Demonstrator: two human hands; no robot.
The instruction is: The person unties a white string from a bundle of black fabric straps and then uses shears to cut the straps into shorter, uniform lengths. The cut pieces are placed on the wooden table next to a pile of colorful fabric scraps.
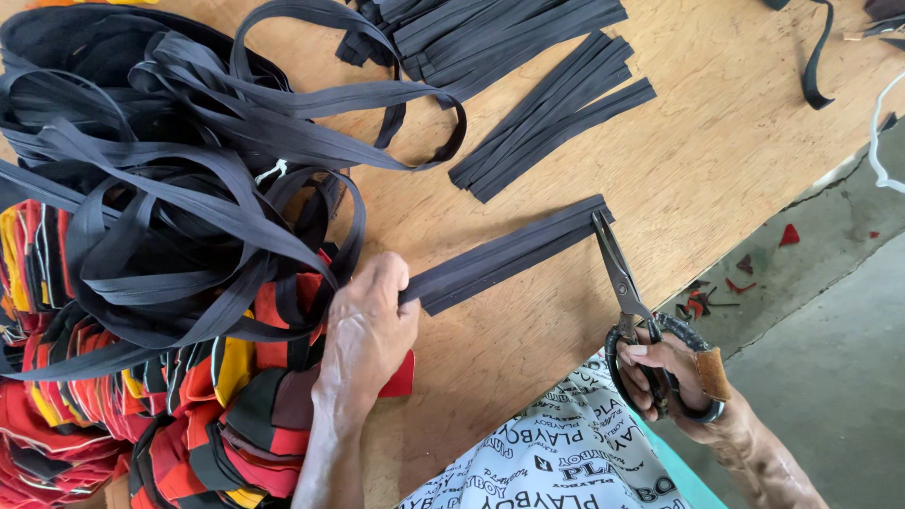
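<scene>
Left hand (pixel 366 325) pinches a flat bundle of dark straps (pixel 509 254) taut on the bench (pixel 716 141), right hand (pixel 665 372) gripping the scissors (pixel 622 283), blades closed at the bundle's far end. Imo keep the layers stacked even and the blades square, matching the cut strips (pixel 551 127) above.

Bare table (pixel 528 358) between the hands; tangled strap heap (pixel 170 188) apparently blocks the left.
</scene>
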